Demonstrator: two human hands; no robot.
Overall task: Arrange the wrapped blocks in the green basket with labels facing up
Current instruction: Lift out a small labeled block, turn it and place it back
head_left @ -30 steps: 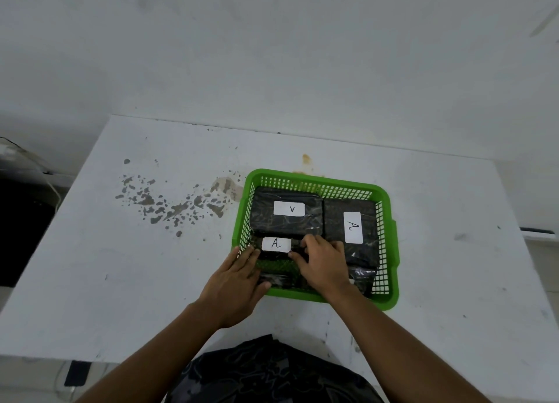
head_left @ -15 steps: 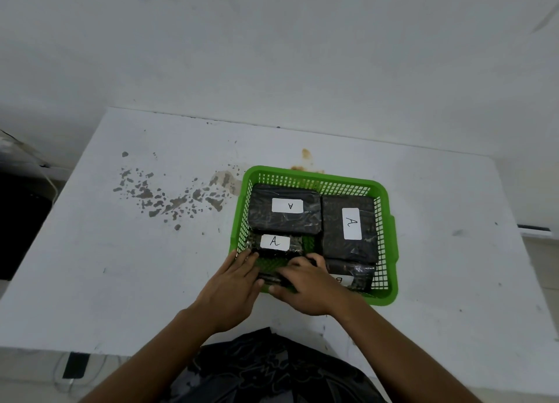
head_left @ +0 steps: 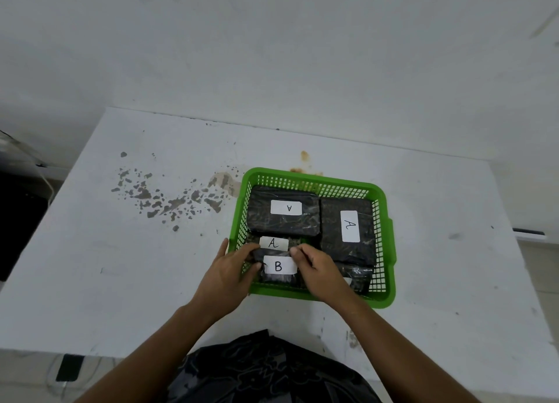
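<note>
A green mesh basket [head_left: 383, 251] sits on the white table, holding several dark wrapped blocks. Two large blocks show "A" labels facing up: one at the back left [head_left: 284, 212], one at the right [head_left: 348, 230]. A smaller block with an "A" label [head_left: 273, 242] lies in front of the back-left one. At the basket's near left corner, both hands hold a small block with a "B" label [head_left: 278, 266] facing up. My left hand [head_left: 230, 269] grips its left end, my right hand [head_left: 320, 269] its right end. Another wrapped block [head_left: 357, 274] lies at the near right, partly hidden.
The white table [head_left: 151, 266] has dark chipped patches [head_left: 169, 196] left of the basket and a brown stain [head_left: 304, 157] behind it. A white wall rises behind the table. A dark device with a cable [head_left: 69, 371] lies below the table's near edge.
The hands pulled up a small block at the basket's near left corner and turned it, so its "B" label now faces up. The view shifted slightly.
</note>
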